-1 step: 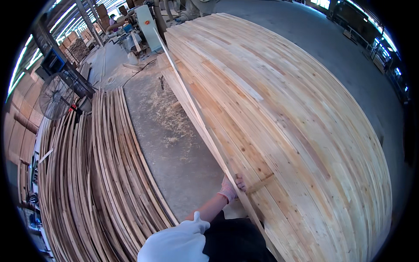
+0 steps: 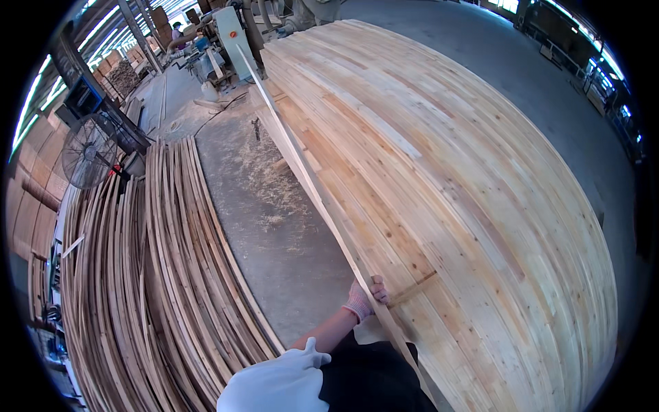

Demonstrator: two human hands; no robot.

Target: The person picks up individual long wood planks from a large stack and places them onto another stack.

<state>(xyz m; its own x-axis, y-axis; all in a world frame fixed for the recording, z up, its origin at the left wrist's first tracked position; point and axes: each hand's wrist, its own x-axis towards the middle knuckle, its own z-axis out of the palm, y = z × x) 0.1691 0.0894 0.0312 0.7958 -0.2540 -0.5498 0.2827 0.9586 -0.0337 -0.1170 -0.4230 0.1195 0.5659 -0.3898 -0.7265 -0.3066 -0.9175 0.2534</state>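
My left hand (image 2: 365,298), in a pinkish knit work glove, is wrapped round a long thin wooden strip (image 2: 317,200). The strip runs from beside my legs to a far end near a pale green machine cabinet. It lies along the left edge of a big stack of pale jointed wood panels (image 2: 439,172). My fingers curl over the strip at the panel side, above a dark crosswise mark on the wood. My right hand is out of view.
Many long wooden strips (image 2: 199,261) lie bundled on the left. Sawdust (image 2: 274,175) covers part of the concrete floor between them and the panels. A black fan (image 2: 89,151) stands at the far left. Beyond are the machine cabinet (image 2: 232,44) and a distant person (image 2: 177,31).
My left hand and the gripped part of the strip sit very slightly further right in the picture. The strip's far end has shifted slightly left against the cabinet. The grip is unchanged.
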